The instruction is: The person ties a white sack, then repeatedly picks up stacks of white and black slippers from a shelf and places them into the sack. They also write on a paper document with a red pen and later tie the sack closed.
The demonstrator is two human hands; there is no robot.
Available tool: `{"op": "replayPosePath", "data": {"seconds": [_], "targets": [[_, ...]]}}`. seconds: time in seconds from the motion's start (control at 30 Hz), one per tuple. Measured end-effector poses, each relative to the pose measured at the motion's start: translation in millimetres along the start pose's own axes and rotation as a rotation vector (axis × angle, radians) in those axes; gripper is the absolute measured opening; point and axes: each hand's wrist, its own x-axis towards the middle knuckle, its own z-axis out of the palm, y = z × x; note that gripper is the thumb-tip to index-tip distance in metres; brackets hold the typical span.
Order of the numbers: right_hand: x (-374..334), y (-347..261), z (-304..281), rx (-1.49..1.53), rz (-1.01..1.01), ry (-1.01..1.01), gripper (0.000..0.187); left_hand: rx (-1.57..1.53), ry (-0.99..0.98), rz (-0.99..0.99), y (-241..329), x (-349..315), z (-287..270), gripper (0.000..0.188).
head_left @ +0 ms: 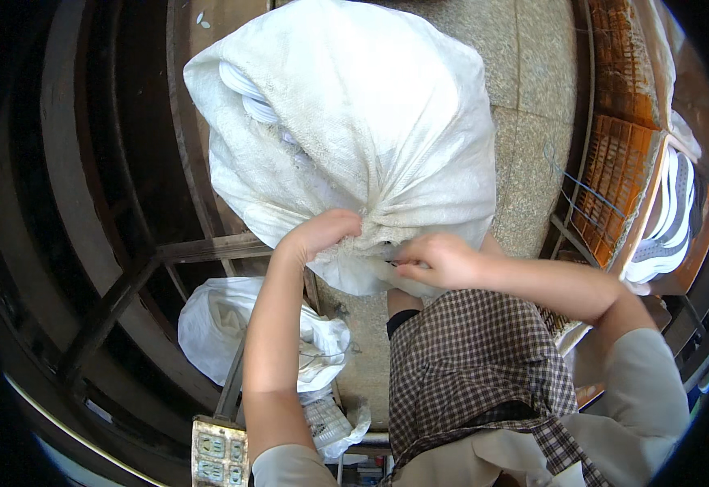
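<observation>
A big, full white woven sack (pixel 419 97) stands in front of me, its neck gathered into tight folds on the side nearest me. Through a gap at its upper left, white shoe soles (pixel 245 85) show. My left hand (pixel 326 230) is closed round the bunched neck of the sack. Just right of it, my right hand (pixel 442 260) is closed in a pinch beside the loose sack mouth. Something small and dark shows at its fingertips, too small to name.
Orange plastic crates (pixel 614 183) line the right side, with grey and white soles (pixel 667 219) in a container beyond. A smaller white sack (pixel 216 325) lies at lower left, near a socket panel (pixel 220 454). Dark metal framing (pixel 107 316) runs along the left.
</observation>
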Motion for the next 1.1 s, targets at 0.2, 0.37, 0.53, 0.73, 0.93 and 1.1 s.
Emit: {"op": "replayPosePath", "data": {"seconds": [0.2,0.37,0.53,0.73,0.93,1.1], "targets": [[49,3,52,0.978,0.294,0.428,0.033,0.041,0.079,-0.035,4,-1,6,0.018],[45,22,41,0.652,0.188,0.298,0.028,-0.103,0.094,0.061,-8,-2,8,0.02],[39,18,38,0.25,0.14,0.232,0.028,0.05,0.279,0.124,-18,-5,17,0.019],[23,-51,-15,0.601,0.238,-0.034,0.033,0.968,1.118,0.792,9,-70,50,0.015],[11,-6,-24,0.149,-0.046,0.192,0.034,1.168,0.881,0.942,15,-6,-10,0.013],[19,55,27,-0.064,-0.045,0.118,0.032,1.375,0.594,0.612,-33,28,-18,0.011]]}}
